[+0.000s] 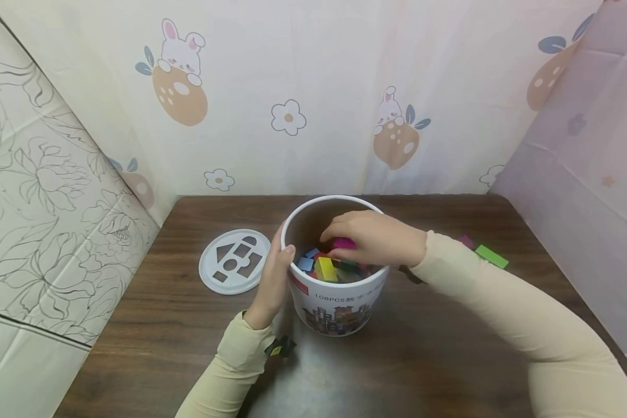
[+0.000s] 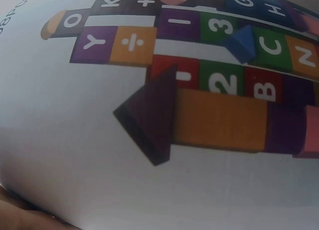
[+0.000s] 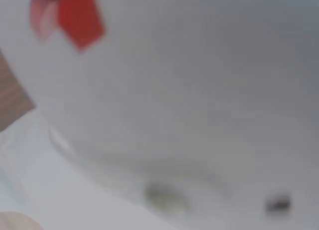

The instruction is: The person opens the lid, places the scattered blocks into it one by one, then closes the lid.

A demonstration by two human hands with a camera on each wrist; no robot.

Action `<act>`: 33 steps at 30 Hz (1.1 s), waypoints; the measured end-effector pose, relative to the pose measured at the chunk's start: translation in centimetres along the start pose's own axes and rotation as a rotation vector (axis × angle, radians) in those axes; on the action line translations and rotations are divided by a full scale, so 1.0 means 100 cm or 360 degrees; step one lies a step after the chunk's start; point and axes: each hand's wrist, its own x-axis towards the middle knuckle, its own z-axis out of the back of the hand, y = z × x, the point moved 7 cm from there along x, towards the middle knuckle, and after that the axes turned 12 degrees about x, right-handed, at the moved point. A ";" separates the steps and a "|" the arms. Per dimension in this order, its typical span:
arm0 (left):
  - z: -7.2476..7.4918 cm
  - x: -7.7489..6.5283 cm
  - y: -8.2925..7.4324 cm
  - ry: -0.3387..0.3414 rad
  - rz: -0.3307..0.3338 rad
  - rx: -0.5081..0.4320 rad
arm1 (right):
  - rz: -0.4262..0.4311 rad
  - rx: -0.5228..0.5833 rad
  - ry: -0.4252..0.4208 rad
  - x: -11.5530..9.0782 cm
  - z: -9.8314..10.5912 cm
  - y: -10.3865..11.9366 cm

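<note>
A white bucket [image 1: 324,302] printed with colourful blocks stands upright on the table, its top uncovered. My left hand [image 1: 273,281] holds the bucket's left side, thumb near the rim; its wrist view is filled by the printed wall. Reaching over the right rim, my right hand [image 1: 373,238] pinches a magenta block [image 1: 343,243] inside the bucket's mouth. Below it lie several loose blocks, among them a yellow block [image 1: 325,269] and a light blue block [image 1: 305,264]. The right wrist view is blurred, showing mostly the pale bucket wall [image 3: 189,100].
Left of the bucket, a white lid [image 1: 207,273] with shaped cutouts lies flat on the brown wooden table [image 1: 151,325]. A green block [image 1: 492,256] and a magenta piece [image 1: 467,241] lie at the right, beyond my right sleeve. Patterned curtains [image 1: 334,58] border the table.
</note>
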 end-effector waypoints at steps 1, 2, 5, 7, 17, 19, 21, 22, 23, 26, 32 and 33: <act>0.000 0.000 0.000 0.0002 0.0009 -0.0004 | -0.0020 0.0015 -0.0019 -0.003 0.004 -0.002; 0.000 0.000 0.000 0.0005 0.0018 -0.0011 | -0.0044 0.0041 -0.0038 -0.006 0.009 -0.003; -0.001 0.000 0.002 0.0011 0.0033 -0.0023 | -0.0087 0.0102 -0.0130 -0.018 0.023 -0.010; -0.001 0.000 0.001 0.0009 0.0027 -0.0026 | -0.0053 0.0122 -0.0228 -0.027 0.033 -0.012; -0.001 -0.001 0.002 0.0004 -0.0004 -0.0019 | -0.0116 0.0029 -0.0661 -0.084 0.069 -0.050; -0.001 -0.001 0.002 0.0007 -0.0007 -0.0028 | -0.0254 0.0008 -0.0695 -0.099 0.073 -0.064; -0.001 -0.001 0.002 0.0013 -0.0010 -0.0042 | -0.0420 -0.0023 -0.0714 -0.115 0.076 -0.081; -0.002 0.000 0.002 0.0019 -0.0012 -0.0054 | -0.0502 -0.0036 -0.0721 -0.124 0.076 -0.089; -0.002 0.000 0.002 0.0024 -0.0013 -0.0066 | -0.0582 -0.0042 -0.0721 -0.132 0.076 -0.099; -0.003 0.001 0.001 0.0034 -0.0016 -0.0084 | -0.0784 -0.0053 -0.0684 -0.157 0.069 -0.128; -0.002 0.002 0.000 0.0037 -0.0008 -0.0087 | -0.1014 -0.0057 -0.0541 -0.195 0.041 -0.184; -0.002 0.002 0.000 0.0037 -0.0008 -0.0087 | -0.1047 -0.0051 -0.0509 -0.200 0.035 -0.193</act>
